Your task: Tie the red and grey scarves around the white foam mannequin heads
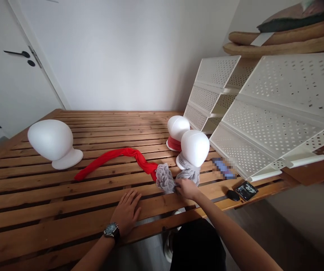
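My right hand (186, 188) is closed on a grey scarf (166, 178) lying crumpled on the slatted wooden table (66, 195). The grey scarf runs up to the neck of a white foam head (195, 148) just behind my hand. A red scarf (116, 158) stretches leftward across the slats from the grey one. Another white foam head (178, 128) with red cloth at its base stands behind. My left hand (127, 211), with a wristwatch, rests flat with fingers spread on the table's front part.
A third white foam head (53, 142) stands at the left. A white perforated shelf unit (263, 116) leans over the table's right side. A phone (245, 190) and a small black object (232, 195) lie near the front right edge. A door is at far left.
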